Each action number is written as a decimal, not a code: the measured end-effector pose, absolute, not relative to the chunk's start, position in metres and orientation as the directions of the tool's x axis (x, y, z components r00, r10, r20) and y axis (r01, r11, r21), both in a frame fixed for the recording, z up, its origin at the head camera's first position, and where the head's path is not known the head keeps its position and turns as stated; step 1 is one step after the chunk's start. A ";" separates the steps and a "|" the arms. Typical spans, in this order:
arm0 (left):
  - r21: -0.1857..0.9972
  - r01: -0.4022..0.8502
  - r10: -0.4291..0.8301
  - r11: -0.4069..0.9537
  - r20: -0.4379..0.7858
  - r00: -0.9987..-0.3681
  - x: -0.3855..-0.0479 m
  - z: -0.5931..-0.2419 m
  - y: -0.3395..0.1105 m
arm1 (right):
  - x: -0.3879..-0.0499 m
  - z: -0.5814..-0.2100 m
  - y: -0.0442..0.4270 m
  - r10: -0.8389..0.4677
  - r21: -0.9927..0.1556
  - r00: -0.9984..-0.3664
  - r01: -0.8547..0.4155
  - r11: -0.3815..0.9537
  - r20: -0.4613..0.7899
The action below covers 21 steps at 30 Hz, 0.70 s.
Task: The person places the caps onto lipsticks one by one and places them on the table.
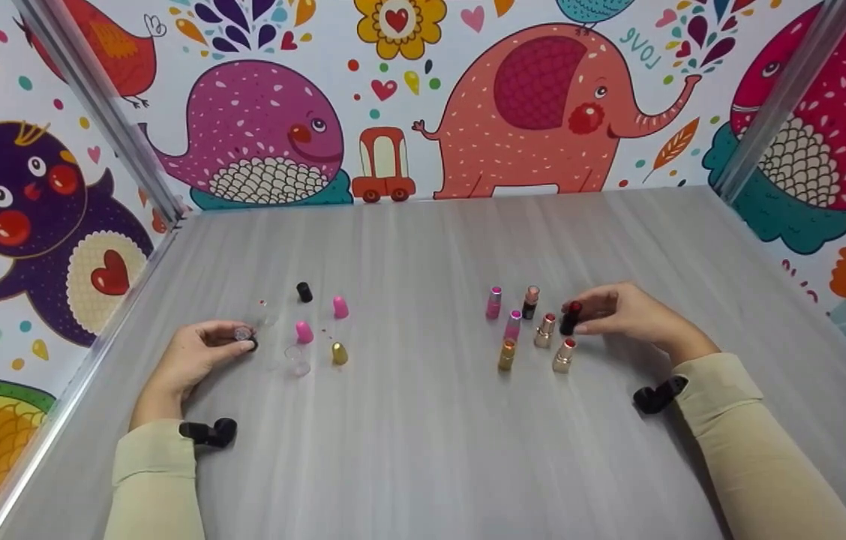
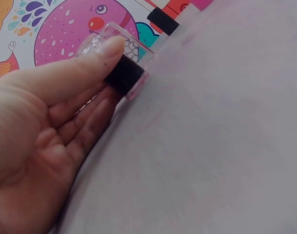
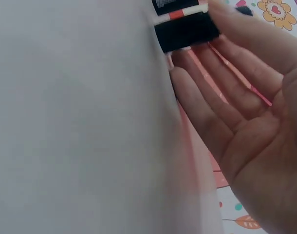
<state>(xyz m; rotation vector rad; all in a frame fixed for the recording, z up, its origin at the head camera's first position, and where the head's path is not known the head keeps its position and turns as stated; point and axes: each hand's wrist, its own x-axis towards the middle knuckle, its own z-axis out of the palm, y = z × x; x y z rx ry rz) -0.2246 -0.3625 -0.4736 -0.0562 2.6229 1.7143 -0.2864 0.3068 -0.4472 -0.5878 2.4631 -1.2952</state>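
On the left of the head view my left hand (image 1: 194, 356) pinches a small black cap with a clear, glassy end (image 1: 244, 336). The left wrist view shows the thumb over the black cap (image 2: 124, 75), with clear plastic beside it. Over on the right, the thumb and fingers of my right hand (image 1: 629, 319) hold a black lipstick (image 1: 570, 321) with a dark red tip, standing upright. Its black case (image 3: 187, 31) fills the grip in the right wrist view. Nearby stand several uncapped lipsticks, among them a gold one (image 1: 506, 356) and a pink one (image 1: 494, 303).
Loose caps lie near the left hand: a black cap (image 1: 304, 292), pink caps (image 1: 340, 307), a gold cap (image 1: 339, 353) and clear caps (image 1: 298, 361). Patterned panels with metal posts (image 1: 97, 97) border the grey table (image 1: 423, 435) at the back and sides.
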 end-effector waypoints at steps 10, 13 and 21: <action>0.918 -0.031 -0.027 0.395 -0.022 -0.999 -0.225 -0.475 -0.364 | -0.286 -0.451 0.303 -0.490 -0.818 -0.871 -0.256 0.515 -0.035; 0.923 -0.025 -0.025 0.385 -0.017 -1.000 -0.225 -0.475 -0.364 | -0.286 -0.451 0.302 -0.477 -0.807 -0.878 -0.255 0.532 -0.037; 0.923 -0.024 -0.022 0.383 -0.017 -1.000 -0.225 -0.474 -0.363 | -0.287 -0.452 0.299 -0.456 -0.790 -0.890 -0.268 0.552 -0.017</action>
